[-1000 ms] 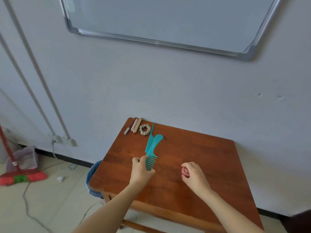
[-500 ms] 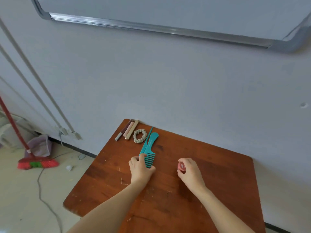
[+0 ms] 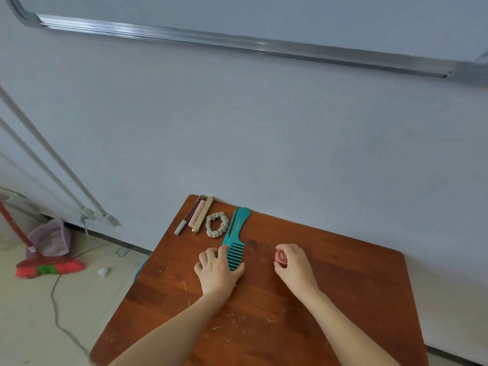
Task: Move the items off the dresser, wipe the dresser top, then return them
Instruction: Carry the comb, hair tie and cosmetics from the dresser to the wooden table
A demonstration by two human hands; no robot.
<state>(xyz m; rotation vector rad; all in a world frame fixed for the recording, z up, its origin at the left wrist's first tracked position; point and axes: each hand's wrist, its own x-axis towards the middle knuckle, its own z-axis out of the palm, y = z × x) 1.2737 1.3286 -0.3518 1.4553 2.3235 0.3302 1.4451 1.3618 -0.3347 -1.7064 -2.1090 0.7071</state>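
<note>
On dresser (image 3: 264, 328) top, left hand (image 3: 218, 272) curls fingers round toothed end of two teal combs (image 3: 237, 231); right hand (image 3: 297, 269) pinches small red jar (image 3: 281, 257) just beside. Farther back, scrunchie (image 3: 217, 224) and three sticks (image 3: 196, 217) lie by wall (image 3: 290, 154). Broom (image 3: 50, 269) on floor (image 3: 39, 326), left.

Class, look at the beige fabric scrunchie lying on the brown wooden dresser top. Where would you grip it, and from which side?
Probably pinch the beige fabric scrunchie by its near arc from above, one finger in the hole: it lies flat, with teal plastic combs close on its right and slim cosmetic tubes on its left.
</note>
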